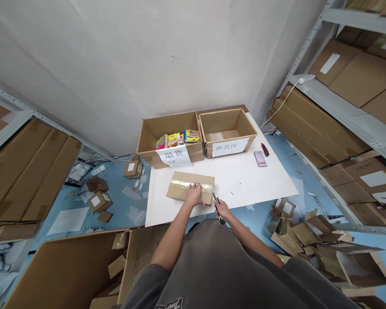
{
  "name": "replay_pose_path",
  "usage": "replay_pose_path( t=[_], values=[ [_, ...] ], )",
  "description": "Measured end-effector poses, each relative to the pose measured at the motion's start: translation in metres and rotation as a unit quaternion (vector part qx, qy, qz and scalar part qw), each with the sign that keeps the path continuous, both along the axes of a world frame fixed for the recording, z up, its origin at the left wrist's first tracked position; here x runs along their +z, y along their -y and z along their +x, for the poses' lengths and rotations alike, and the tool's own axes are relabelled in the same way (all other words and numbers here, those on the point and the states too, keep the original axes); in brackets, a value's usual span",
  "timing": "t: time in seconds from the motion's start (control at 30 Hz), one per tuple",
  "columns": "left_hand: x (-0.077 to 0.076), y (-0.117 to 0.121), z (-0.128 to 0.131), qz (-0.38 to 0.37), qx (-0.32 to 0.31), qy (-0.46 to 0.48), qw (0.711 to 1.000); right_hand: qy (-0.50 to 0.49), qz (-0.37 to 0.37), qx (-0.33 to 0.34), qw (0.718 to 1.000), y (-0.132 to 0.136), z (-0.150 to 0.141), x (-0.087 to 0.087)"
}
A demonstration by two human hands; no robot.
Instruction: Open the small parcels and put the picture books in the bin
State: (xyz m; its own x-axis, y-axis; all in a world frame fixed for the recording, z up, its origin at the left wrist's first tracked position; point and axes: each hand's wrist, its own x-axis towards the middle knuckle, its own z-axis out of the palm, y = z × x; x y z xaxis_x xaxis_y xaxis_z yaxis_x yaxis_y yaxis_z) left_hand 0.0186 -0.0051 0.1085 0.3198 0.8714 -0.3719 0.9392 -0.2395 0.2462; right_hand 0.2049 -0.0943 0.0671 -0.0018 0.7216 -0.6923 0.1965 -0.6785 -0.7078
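A sealed cardboard box (180, 194) lies on the white table, with shiny clear tape (180, 183) running along its top. My left hand (194, 194) rests on the box's top near its right half, fingers spread over the tape and cardboard. In my right hand (223, 209) is a black and yellow utility knife (216, 201), gripped with the fingers wrapped round its handle. The knife's tip points at the right end of the box, close to the tape; whether it touches cannot be made out.
Behind the box stand two open cartons: the left carton (148, 148) holds colourful booklets, the right carton (251, 128) bears a paper sign. A red and black tool (265, 149) lies on the table (244, 180). Shelves flank both sides; discarded cartons (296, 234) litter the floor.
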Motion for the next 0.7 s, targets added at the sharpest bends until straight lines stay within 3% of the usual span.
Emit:
replay_pose_path(
  t=[0.17,0.43,0.7],
  values=[
    [0.001,0.003,-0.001,0.008,-0.002,0.019,1.0,0.005,0.02,0.004,1.0,0.0,0.006,-0.002],
    [0.003,0.004,-0.002,0.021,-0.011,0.042,0.999,0.03,0.071,0.043,0.996,-0.027,0.008,-0.006],
    [0.001,0.003,-0.002,0.022,-0.004,0.028,0.999,0.018,0.043,0.038,0.998,-0.009,0.013,-0.009]
  ],
)
